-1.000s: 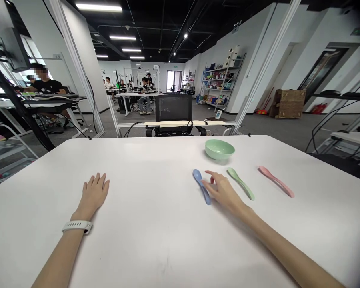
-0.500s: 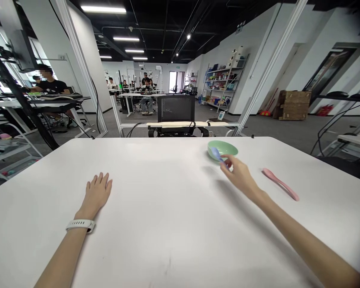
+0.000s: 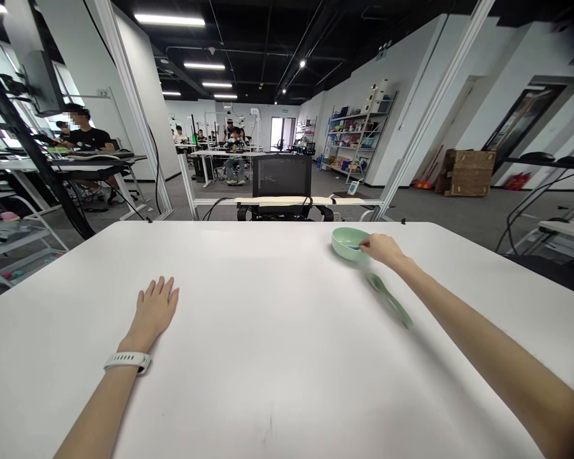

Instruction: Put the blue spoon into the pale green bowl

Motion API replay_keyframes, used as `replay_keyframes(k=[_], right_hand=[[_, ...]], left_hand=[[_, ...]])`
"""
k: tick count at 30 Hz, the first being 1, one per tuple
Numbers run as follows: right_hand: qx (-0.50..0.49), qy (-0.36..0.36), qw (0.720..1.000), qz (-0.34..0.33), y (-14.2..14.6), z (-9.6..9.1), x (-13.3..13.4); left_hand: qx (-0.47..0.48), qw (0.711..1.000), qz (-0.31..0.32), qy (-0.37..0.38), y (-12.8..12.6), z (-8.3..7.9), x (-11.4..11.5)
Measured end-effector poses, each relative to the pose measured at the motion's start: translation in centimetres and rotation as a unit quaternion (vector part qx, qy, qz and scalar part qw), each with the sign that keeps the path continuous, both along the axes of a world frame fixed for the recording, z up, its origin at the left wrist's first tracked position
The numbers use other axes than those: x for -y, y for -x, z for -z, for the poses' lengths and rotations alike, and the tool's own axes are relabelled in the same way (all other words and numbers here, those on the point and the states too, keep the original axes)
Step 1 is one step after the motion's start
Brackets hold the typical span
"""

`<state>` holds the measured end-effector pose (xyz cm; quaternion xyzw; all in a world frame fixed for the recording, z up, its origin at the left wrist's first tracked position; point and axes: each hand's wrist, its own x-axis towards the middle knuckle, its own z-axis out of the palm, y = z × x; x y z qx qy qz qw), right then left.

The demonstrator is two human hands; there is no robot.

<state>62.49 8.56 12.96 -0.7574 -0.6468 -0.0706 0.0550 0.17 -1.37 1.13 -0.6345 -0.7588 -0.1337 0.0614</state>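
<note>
My right hand [image 3: 382,248] is at the right rim of a light green bowl [image 3: 348,255], its fingers pinched round the handle end of a blue spoon [image 3: 353,247]. The rest of that spoon lies inside the bowl, only a little of it showing. Below my right wrist a green spoon [image 3: 390,299] lies slantwise on the white table [image 3: 249,331], slightly blurred. Flat on the table at the left rests my left hand [image 3: 155,309], fingers spread and holding nothing. A pale watch strap [image 3: 128,361] circles the left wrist.
Beyond the table's far edge stand a black mesh chair [image 3: 282,176] and a metal frame with upright posts. People sit at desks farther back. A stocked shelf [image 3: 356,131] and a wooden crate [image 3: 469,173] are to the right.
My right hand has moved slightly forward and lowered the blue spoon into the bowl. The green spoon now shows below my wrist, while the pink spoon is out of sight by my forearm.
</note>
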Motion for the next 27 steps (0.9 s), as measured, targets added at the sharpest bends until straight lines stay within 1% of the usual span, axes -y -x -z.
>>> replay_keyframes(k=[4, 7, 9, 11, 13, 15, 19, 22, 24, 27], right_hand=[[-0.018, 0.002, 1.000, 0.008, 0.1, 0.1, -0.6], [-0.036, -0.008, 0.999, 0.009, -0.6, 0.1, -0.1], [-0.070, -0.053, 0.996, 0.000, -1.5, 0.5, 0.9], [-0.104, -0.110, 0.988, -0.012, -2.7, 1.2, 2.4], [-0.130, -0.153, 0.979, -0.025, -4.2, 2.3, 4.1], [-0.156, -0.163, 0.974, -0.038, -5.8, 3.9, 5.9], [-0.197, -0.137, 0.969, -0.053, -8.4, 7.8, 9.2], [-0.214, -0.102, 0.969, -0.073, -9.4, 10.3, 11.1], [-0.226, -0.090, 0.967, -0.075, -9.5, 11.4, 11.8], [-0.235, -0.091, 0.966, -0.064, -9.3, 11.8, 12.2]], left_hand=[[-0.003, 1.000, -0.005, 0.014, 0.1, 0.1, -0.1], [-0.001, 1.000, -0.010, 0.012, 0.1, 0.2, -0.1], [-0.001, 1.000, -0.009, 0.010, 0.0, 0.2, 0.0], [-0.001, 1.000, -0.007, 0.012, 0.0, 0.2, 0.0], [-0.001, 1.000, -0.005, 0.014, 0.0, 0.1, 0.1], [-0.003, 1.000, -0.004, 0.012, -0.1, 0.1, 0.1], [-0.007, 1.000, -0.004, 0.019, 0.0, 0.0, 0.1], [-0.003, 1.000, -0.009, 0.022, 0.0, 0.0, 0.1], [0.000, 1.000, -0.009, 0.018, 0.0, 0.1, 0.1], [0.002, 1.000, -0.002, 0.014, 0.1, 0.1, 0.1]])
